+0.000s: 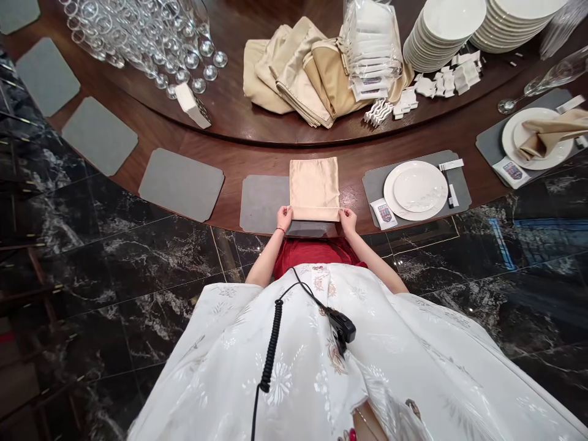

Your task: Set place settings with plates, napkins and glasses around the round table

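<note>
A gold cloth napkin (pixel 314 182) lies spread on the table edge, partly over a grey placemat (pixel 264 199). Its near edge is turned up in a narrow fold. My left hand (pixel 284 218) pinches the fold's left corner, a red string round the wrist. At the right corner, my right hand (pixel 348 220) has its fingers closed on the same fold. The strip between both hands looks straight. To the right, a placemat bears stacked white plates (pixel 420 188), a white packet (pixel 383 213) and dark chopsticks (pixel 447 185).
On the raised turntable (pixel 220 119) stand many stemmed glasses (pixel 151 40), a heap of folded napkins (pixel 294 70), wrapped packets (pixel 372 52), plate stacks (pixel 434 37) and small white rests (pixel 443 82). Bare placemats (pixel 181 184) line the left rim. Another laid setting (pixel 537 138) is far right.
</note>
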